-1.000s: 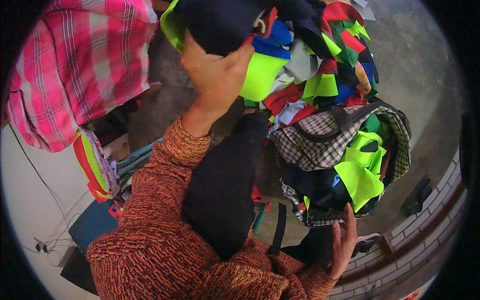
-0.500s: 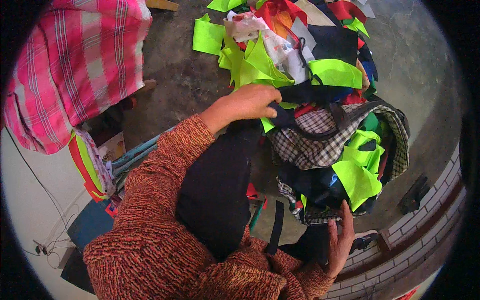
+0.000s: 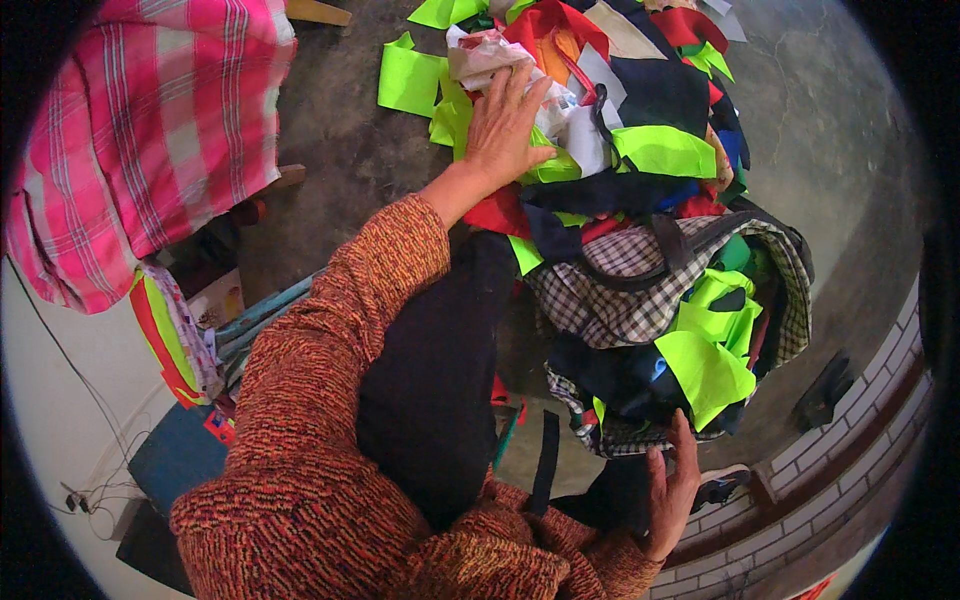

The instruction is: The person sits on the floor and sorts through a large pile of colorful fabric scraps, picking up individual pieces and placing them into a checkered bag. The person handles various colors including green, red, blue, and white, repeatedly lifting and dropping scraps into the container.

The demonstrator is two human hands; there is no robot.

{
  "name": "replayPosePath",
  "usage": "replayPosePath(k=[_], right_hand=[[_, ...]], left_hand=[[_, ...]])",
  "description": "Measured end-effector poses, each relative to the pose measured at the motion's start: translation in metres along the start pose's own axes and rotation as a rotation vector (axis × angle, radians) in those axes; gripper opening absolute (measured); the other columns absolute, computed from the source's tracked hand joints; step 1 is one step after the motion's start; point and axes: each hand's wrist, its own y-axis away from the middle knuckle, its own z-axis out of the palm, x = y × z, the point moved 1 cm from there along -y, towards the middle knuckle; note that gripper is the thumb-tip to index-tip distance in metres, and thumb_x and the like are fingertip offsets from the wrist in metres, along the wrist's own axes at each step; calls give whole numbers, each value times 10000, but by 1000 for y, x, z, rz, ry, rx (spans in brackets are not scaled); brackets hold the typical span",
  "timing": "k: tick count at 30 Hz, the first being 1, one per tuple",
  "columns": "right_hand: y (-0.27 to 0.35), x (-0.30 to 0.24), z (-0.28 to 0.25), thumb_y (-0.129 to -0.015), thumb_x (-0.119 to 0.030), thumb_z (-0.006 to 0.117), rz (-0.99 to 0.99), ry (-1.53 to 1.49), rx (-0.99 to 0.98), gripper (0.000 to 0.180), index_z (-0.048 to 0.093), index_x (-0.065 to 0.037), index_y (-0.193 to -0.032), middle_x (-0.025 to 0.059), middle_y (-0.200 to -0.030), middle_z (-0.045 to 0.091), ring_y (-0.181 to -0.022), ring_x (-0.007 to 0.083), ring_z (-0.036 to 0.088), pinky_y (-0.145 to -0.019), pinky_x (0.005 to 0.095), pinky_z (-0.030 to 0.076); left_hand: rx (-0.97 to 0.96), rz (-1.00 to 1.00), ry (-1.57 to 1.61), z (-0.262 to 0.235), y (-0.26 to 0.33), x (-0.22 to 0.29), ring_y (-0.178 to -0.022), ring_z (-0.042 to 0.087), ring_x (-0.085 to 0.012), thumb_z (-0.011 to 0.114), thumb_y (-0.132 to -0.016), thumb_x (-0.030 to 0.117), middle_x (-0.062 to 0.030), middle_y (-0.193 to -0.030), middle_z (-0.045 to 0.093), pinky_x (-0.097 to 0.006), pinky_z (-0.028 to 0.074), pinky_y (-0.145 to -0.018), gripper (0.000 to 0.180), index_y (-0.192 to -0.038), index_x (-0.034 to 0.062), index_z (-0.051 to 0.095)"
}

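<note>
My left hand [image 3: 503, 128] lies with spread fingers over the pile of fabric scraps, touching a whitish crumpled plastic bag [image 3: 487, 58] and neon-yellow cloth [image 3: 665, 150]. Nothing is gripped in it. Just below the pile stands a checked black-and-white fabric bag [image 3: 620, 300], its mouth gaping, stuffed with neon-yellow scraps [image 3: 708, 378] and dark cloth. My right hand [image 3: 675, 490] rests at the bag's near rim, fingers stretched apart, holding nothing visible. A dark strap handle [image 3: 640, 275] curves over the bag's side.
A pink plaid cloth [image 3: 160, 140] drapes over something at the left. Below it are a blue-green board [image 3: 180, 455] and loose cables [image 3: 90, 495]. White brickwork [image 3: 830, 440] runs along the right, with a dark object [image 3: 825, 390] on the floor beside it. A shoe [image 3: 722, 485] shows near my right hand.
My left hand has let go of the dark cloth at the bag's edge and moved up and away onto the scrap pile, its fingers opening. My right hand stays by the rim.
</note>
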Motion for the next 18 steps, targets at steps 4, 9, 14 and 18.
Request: replayPosePath(k=[4, 9, 14, 18], right_hand=[[0, 3, 1, -822, -43, 579, -2, -17, 6, 485, 442, -17, -1287, 191, -1216, 517, -1126, 331, 493, -957, 351, 366], [-1, 0, 0, -821, -54, 585, -4, -15, -11, 494, 437, -16, -1291, 193, -1215, 517, -1127, 334, 492, -959, 354, 365], [-1, 8, 0, -825, -78, 587, -56, 30, 1, 498, 430, -10, -1293, 200, -1229, 510, -1139, 340, 487, -963, 359, 364], [-1, 11, 0, -826, -78, 588, -17, -6, -13, 497, 430, -5, -1291, 202, -1240, 505, -1145, 346, 485, -967, 362, 365]], left_hand=[[-230, 60, -239, 12, -3, 1, -1285, 279, -363, 798, -575, 232, -153, -1381, 311, -476, 351, -973, 861, -1302, 80, 362], [-275, -73, -100, 26, 4, 0, -1234, 346, -334, 760, -594, 166, -138, -1301, 402, -470, 381, -920, 697, -1190, 52, 416], [-111, -21, -118, 28, 5, 3, -1159, 398, -337, 756, -588, 157, -149, -1198, 438, -442, 395, -914, 638, -1135, 32, 451], [-136, 64, -264, 45, -4, -18, -1027, 478, -303, 666, -652, 138, -119, -1042, 496, -413, 451, -797, 367, -983, 33, 547]])
